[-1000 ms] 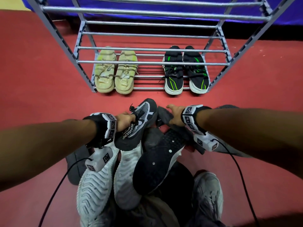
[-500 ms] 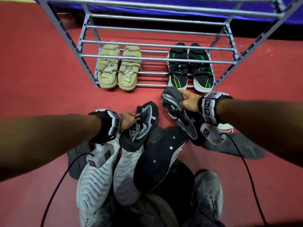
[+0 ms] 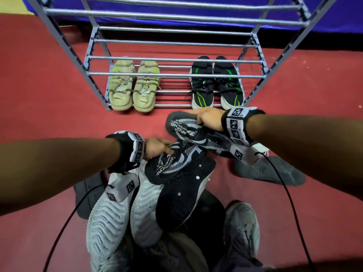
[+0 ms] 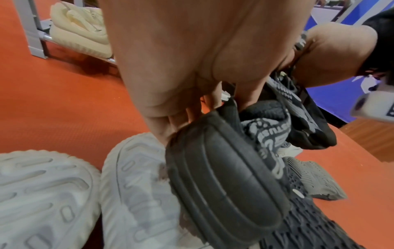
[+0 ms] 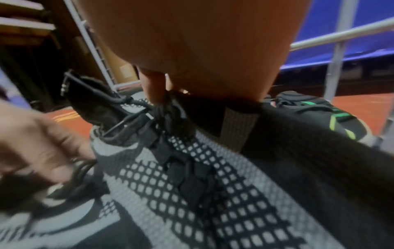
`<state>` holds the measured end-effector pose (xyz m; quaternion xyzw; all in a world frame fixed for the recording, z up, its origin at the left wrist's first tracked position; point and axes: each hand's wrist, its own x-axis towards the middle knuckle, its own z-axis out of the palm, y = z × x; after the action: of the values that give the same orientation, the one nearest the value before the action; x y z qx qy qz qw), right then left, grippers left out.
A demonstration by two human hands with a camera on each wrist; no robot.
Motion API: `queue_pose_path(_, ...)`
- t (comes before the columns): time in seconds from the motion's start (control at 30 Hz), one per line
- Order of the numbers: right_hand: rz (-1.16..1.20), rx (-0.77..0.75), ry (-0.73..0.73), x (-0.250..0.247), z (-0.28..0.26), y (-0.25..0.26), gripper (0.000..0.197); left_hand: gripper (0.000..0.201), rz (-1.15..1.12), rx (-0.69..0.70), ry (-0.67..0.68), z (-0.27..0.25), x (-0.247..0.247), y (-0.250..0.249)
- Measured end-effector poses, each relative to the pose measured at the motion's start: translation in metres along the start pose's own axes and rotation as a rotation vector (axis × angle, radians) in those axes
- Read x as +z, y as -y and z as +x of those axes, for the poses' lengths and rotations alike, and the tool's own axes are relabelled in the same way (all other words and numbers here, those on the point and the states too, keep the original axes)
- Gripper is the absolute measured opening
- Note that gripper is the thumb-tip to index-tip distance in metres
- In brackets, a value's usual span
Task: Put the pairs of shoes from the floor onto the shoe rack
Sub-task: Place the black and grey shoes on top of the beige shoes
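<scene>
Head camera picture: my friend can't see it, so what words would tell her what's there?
Two hands each hold a black-and-white knit shoe, left hand and right hand, above shoes piled on a red floor. Ahead, a metal rack holds tan sandals and black-green sneakers.

It looks like a staged indoor recording space rather than a lived-in home. A bare metal shoe rack (image 3: pixel 172 73) stands on red matting (image 3: pixel 39 91), and blue sheeting (image 3: pixel 196 1) hangs right behind the rack. Loose shoes lie piled on the matting in front of it.
</scene>
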<state>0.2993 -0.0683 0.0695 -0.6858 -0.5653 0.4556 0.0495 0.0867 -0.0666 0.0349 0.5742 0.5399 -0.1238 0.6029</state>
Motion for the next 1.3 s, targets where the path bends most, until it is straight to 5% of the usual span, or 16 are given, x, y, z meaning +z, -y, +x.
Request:
queue_pose_path(0.23, -0.258, -0.033, 0.077, 0.028, 0.009, 0.003, 0.062, 0.023, -0.133, -0.034, -0.012, 0.008, -0.002, 0.015)
queue_pose_path(0.4, -0.174, -0.054, 0.051, 0.025, 0.021, 0.006, 0.057, 0.087, -0.313, 0.084, -0.172, 0.007, -0.002, 0.010)
queue_pose_path(0.5, -0.085, -0.083, 0.058, 0.025, 0.028, 0.016, 0.057, 0.099, -0.372, 0.161, -0.254, 0.008, -0.011, 0.011)
queue_pose_path(0.63, -0.106, -0.107, 0.059, 0.031, 0.031, 0.025, 0.060, 0.058, -0.459, 0.169, -0.292, -0.003, -0.024, 0.006)
queue_pose_path(0.8, -0.405, -0.079, -0.009, 0.040, 0.034, 0.022, 0.058, 0.055, -0.471, 0.192, -0.321, -0.006, -0.024, 0.007)
queue_pose_path(1.07, -0.315, 0.215, -0.255, 0.030, 0.034, 0.002, 0.069, 0.011, -0.746, 0.032, -0.452, -0.008, -0.042, 0.013)
queue_pose_path(1.23, -0.280, 0.377, -0.201, 0.039, 0.025, -0.017, 0.069, 0.052, -0.687, 0.006, -0.471, 0.003, -0.038, 0.016)
queue_pose_path(1.3, -0.238, 0.428, -0.146, 0.046, 0.021, -0.021, 0.065, 0.048, -0.571, -0.006, -0.473, 0.005, -0.036, 0.019)
